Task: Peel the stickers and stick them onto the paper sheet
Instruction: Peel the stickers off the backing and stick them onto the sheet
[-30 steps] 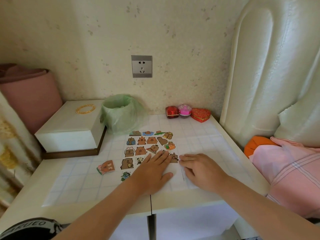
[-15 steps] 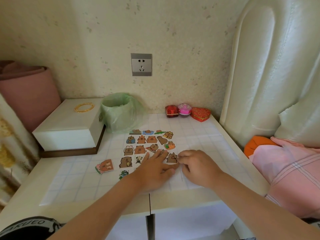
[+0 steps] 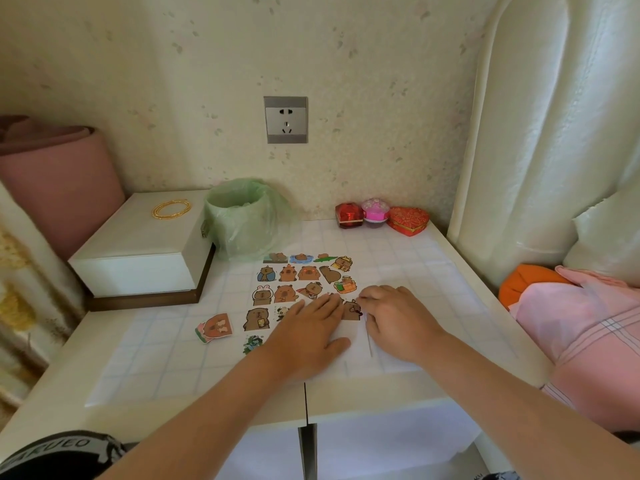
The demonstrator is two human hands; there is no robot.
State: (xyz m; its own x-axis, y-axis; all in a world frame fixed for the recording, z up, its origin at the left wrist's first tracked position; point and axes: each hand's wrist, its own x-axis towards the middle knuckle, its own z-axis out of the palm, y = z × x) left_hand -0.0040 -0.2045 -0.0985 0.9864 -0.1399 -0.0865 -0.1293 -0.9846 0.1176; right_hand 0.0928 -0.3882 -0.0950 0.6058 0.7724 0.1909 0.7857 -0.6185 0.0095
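the left hand (image 3: 308, 329) lies flat on the white paper sheet (image 3: 356, 344), fingers straight and close together, pointing away toward the wall. i take this as a hold-down, so the thin sheet neither slides nor lifts on the pale blue-gridded table cover (image 3: 156, 358) while the other hand works. the right hand (image 3: 398, 320) sits just beside it, knuckles up and fingers curled under. its tips are at the right edge of a brown capybara sticker (image 3: 350, 310) in the nearest filled row. whether they pinch that edge or only press it down i cannot tell, as the tips are tucked out of sight

the sheet lies in the middle of the table, near the front edge. its long axis seems to run from the person toward the wall. rows of cartoon animal stickers cross its far part, heads toward the wall, so they read upright from the seat. the near part is bare and mostly under the two hands, which suggests the rows are being filled from the far end toward the person

a small stack of unpeeled stickers with a brown and pink top one (image 3: 214, 328) lies tilted on the cover, left of the sheet and apart from it. a bin lined with a green plastic bag (image 3: 242, 220) stands behind the sheet, likely for peeled backings
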